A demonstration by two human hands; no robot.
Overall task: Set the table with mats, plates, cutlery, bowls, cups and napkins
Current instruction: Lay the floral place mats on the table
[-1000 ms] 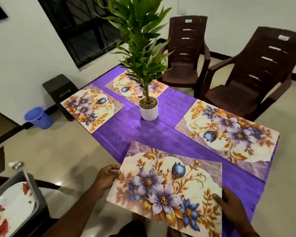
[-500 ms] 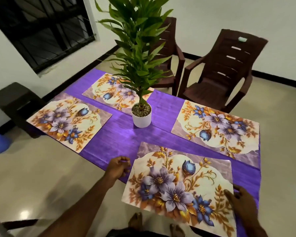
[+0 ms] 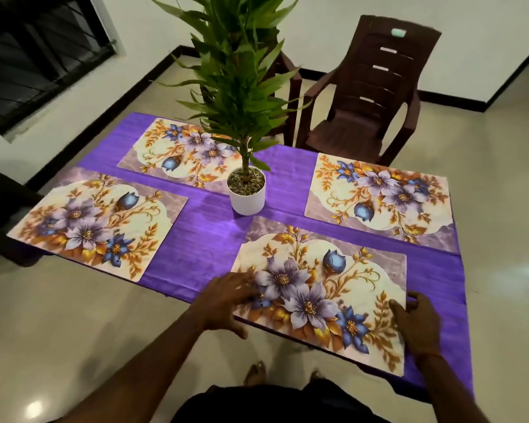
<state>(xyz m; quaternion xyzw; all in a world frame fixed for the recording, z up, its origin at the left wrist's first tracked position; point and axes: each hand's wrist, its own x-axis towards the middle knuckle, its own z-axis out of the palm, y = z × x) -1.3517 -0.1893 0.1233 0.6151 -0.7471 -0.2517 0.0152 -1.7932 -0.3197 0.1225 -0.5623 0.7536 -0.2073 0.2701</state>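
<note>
Several floral mats lie on the purple tablecloth (image 3: 208,239). The nearest mat (image 3: 324,294) sits at the table's front edge, its near corner overhanging a little. My left hand (image 3: 226,300) rests on that mat's left edge with fingers spread flat over it. My right hand (image 3: 416,319) touches the mat's right edge, fingers relaxed. Another mat (image 3: 95,227) lies at the left, one (image 3: 379,196) at the right and one (image 3: 184,151) at the far side, partly behind the plant.
A white pot with a tall green plant (image 3: 247,193) stands in the table's middle. Two brown plastic chairs (image 3: 367,96) stand beyond the far side. A dark stool (image 3: 0,206) is at the left. My feet (image 3: 257,374) show under the front edge.
The nearest mat has slid further onto the table and squared up. My left hand moved from pinching its left corner to lying flat on it. The view swung left to right.
</note>
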